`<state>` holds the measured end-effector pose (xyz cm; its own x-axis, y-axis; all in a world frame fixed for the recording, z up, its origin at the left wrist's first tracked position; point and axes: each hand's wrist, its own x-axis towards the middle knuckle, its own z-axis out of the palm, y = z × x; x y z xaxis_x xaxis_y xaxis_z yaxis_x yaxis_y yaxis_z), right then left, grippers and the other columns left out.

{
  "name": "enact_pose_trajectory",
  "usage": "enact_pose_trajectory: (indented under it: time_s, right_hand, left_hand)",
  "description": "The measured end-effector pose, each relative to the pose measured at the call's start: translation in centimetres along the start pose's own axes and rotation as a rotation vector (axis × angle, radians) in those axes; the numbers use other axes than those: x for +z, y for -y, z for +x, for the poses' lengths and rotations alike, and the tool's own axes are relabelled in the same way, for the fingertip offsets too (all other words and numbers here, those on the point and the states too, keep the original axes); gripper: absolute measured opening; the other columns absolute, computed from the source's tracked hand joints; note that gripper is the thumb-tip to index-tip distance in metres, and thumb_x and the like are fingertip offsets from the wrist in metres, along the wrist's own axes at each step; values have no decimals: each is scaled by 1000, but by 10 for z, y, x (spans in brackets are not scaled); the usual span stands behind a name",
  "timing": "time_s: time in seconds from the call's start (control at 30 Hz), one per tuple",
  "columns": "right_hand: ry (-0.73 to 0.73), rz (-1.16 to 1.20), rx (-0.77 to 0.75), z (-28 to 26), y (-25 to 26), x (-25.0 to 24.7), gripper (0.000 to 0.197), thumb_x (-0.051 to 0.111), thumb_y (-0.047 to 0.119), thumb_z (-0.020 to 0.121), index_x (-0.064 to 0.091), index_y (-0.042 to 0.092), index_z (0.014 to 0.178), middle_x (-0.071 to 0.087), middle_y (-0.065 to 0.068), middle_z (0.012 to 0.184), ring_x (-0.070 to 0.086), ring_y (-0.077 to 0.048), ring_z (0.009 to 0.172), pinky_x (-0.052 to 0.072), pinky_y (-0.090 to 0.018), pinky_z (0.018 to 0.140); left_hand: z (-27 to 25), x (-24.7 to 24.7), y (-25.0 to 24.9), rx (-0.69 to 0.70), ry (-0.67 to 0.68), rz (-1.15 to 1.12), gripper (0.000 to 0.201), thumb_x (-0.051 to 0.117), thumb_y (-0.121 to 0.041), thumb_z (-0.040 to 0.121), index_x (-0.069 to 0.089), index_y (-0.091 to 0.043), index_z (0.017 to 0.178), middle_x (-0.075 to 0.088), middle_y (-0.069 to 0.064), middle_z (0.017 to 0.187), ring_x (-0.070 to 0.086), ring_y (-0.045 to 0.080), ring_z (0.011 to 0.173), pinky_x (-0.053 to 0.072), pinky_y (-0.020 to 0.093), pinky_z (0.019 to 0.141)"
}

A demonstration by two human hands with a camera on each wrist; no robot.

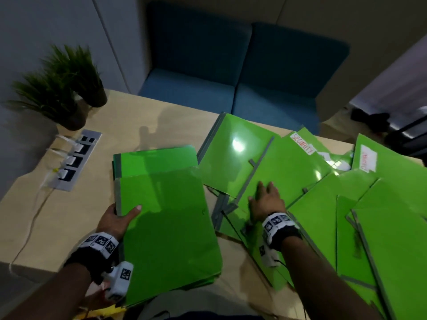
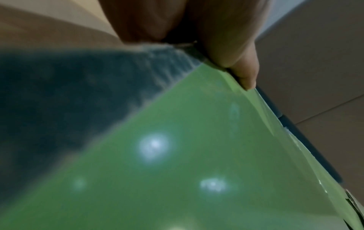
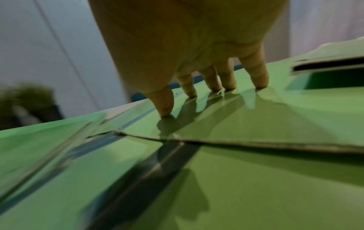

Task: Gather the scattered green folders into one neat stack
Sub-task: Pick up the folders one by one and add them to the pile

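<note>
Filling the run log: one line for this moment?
left hand grips green folder stack | right hand fingertips pressing scattered green folder | stacking unfinished

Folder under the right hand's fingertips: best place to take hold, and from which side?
Grip the folder at its near edge, which the right wrist view shows raised slightly off the folders below. Come from the person's side, thumb on top and fingers slid under. The right hand only rests straight fingertips on its flat, glossy face, which offers no purchase.

Left hand (image 1: 115,218) fingers hidden under folder stack (image 1: 168,222); scattered folders (image 1: 381,227) cut off at right edge; second label (image 1: 367,160) too blurred to read
</note>
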<state>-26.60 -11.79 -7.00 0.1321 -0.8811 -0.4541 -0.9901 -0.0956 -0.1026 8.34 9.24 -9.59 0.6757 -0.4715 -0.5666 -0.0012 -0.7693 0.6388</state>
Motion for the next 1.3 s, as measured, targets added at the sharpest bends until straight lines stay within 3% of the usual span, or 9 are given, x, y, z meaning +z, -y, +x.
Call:
enact_pose_trajectory:
  time_s: [0.17,0.27,0.4,0.6,0.73,0.8,0.93,1.13,1.3]
  right_hand:
    - [-55,175,-277,-18,6,-6,50,56,39,93,46,24,140,43,-7,147,44,-25,131,37,-35,107]
    - [-280,165,16,-5,-39,-22,49,56,34,92,47,20,138,34,-14,153,37,-32,137,32,-44,111]
    - [-101,229,395,-4,-79,-21,65,52,46,93,31,13,146,15,-22,157,16,-41,144,23,-57,114]
    - [155,206,101,-18,-7,-16,60,47,34,98,24,16,150,9,-20,160,17,-47,143,24,-51,115]
    - [-8,419,-129,-5,-29,-32,59,58,6,89,40,21,144,32,-10,155,36,-29,140,34,-37,113]
    - [-87,175,-75,2,-61,-35,68,66,16,86,36,26,146,20,-10,160,22,-30,146,24,-45,118]
    - [64,-111,6,-2,-80,-22,84,57,48,89,6,30,154,-5,-12,162,1,-36,149,14,-55,118]
    - [-73,-186,-129,-2,-13,-9,71,36,70,88,25,32,148,31,-14,148,32,-35,135,32,-52,109]
    - [-43,16,140,13,-33,-19,76,50,62,87,21,28,149,20,-14,155,22,-36,141,33,-58,107]
  left_hand:
    - [-6,0,-8,-9,-11,28,54,73,-37,82,61,0,118,65,24,117,61,39,99,45,39,84]
    - [-11,1,-11,-14,-18,38,52,72,-34,84,59,3,119,64,26,119,60,43,104,44,39,83]
    - [-13,1,-13,-31,-13,9,52,72,-31,84,59,5,119,63,26,119,61,42,104,45,40,83]
    - [-14,1,-14,-50,-19,11,53,73,-33,83,59,4,118,64,26,116,56,31,85,45,39,80]
    - [-14,1,-16,-58,-22,2,53,73,-33,83,58,4,119,63,27,117,55,31,85,45,39,80]
    - [-13,0,-14,-66,-23,-4,54,74,-32,83,57,3,120,63,26,118,56,31,86,45,39,81]
    - [-9,1,-11,-75,-30,-9,56,75,-35,80,58,1,120,64,25,117,61,36,93,49,44,86]
    - [-7,1,-10,-90,-22,5,58,75,-36,80,57,1,121,63,25,119,62,40,101,48,42,84]
    - [-7,1,-10,-63,-18,3,54,74,-33,82,57,1,121,63,25,120,60,34,93,47,42,85]
